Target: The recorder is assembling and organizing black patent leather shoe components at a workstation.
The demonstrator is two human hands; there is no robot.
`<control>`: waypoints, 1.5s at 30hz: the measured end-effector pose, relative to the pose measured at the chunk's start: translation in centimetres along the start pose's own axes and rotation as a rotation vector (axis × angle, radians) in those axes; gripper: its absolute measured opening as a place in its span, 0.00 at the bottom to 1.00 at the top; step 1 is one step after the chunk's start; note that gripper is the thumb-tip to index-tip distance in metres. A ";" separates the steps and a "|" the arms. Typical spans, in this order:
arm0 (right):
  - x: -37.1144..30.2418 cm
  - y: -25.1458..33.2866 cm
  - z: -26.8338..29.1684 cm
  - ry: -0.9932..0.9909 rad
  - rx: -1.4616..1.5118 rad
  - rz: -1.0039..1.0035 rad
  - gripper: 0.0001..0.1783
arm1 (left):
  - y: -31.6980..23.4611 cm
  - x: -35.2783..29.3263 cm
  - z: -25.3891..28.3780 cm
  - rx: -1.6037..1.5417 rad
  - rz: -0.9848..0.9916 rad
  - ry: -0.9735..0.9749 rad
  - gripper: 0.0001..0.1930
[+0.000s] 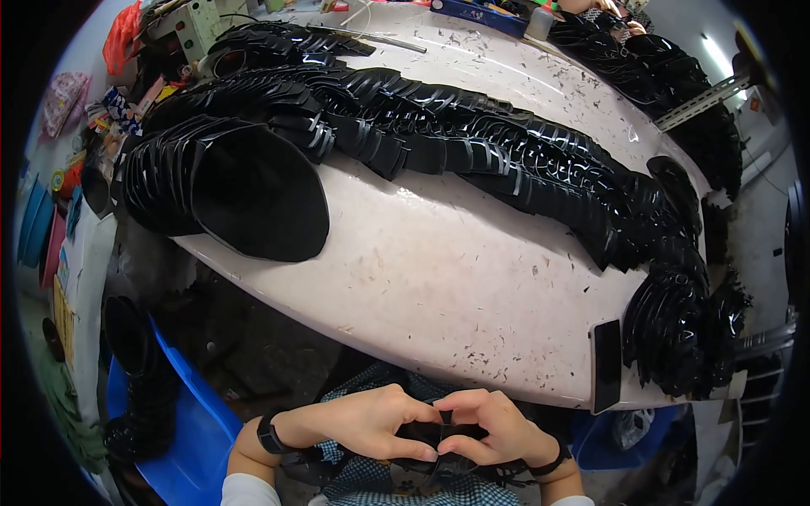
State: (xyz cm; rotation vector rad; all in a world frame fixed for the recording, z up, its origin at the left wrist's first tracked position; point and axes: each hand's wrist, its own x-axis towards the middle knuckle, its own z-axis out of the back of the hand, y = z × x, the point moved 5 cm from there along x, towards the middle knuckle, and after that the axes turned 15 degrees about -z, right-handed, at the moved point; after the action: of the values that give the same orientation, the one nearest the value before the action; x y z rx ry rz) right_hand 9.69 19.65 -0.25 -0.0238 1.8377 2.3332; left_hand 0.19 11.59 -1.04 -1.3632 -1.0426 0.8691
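Note:
Low over my lap, both hands meet at a small black glossy leather-like piece (445,432), partly hidden by the fingers. My left hand (371,423) pinches its left side, thumb below and fingers above. From the other side my right hand (498,428) grips it the same way, the fingertips of the two hands nearly touching. The piece's full shape cannot be made out against the dark lap and the blue checked cloth (371,485).
A pale table (422,278) scattered with dark scraps lies ahead. Long overlapping rows of black glossy shoe-upper pieces (472,126) cross it. At its left lies a stack of wide curved black pieces (257,194); near the right edge, a phone (606,367). Blue plastic chair (202,405) stands left.

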 end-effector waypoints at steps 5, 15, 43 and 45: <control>-0.1 -0.5 -0.1 0.004 -0.050 -0.048 0.28 | 0.6 -0.2 -0.1 0.005 0.034 -0.023 0.14; 1.4 -1.0 1.6 0.033 -0.318 -0.184 0.15 | 0.0 1.1 1.7 0.232 0.031 -0.064 0.14; 2.6 1.4 2.9 0.009 -0.471 -0.132 0.10 | 3.5 2.4 -0.2 -0.240 0.198 -0.051 0.18; 2.2 1.8 3.2 -0.084 -0.491 -0.130 0.10 | 3.3 2.3 -0.3 -0.200 0.232 -0.017 0.19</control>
State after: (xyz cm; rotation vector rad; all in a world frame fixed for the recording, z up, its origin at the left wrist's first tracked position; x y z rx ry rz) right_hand 7.58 22.59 2.00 -0.1023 1.1505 2.5801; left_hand 1.58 13.80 -4.17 -1.6721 -1.0191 0.9670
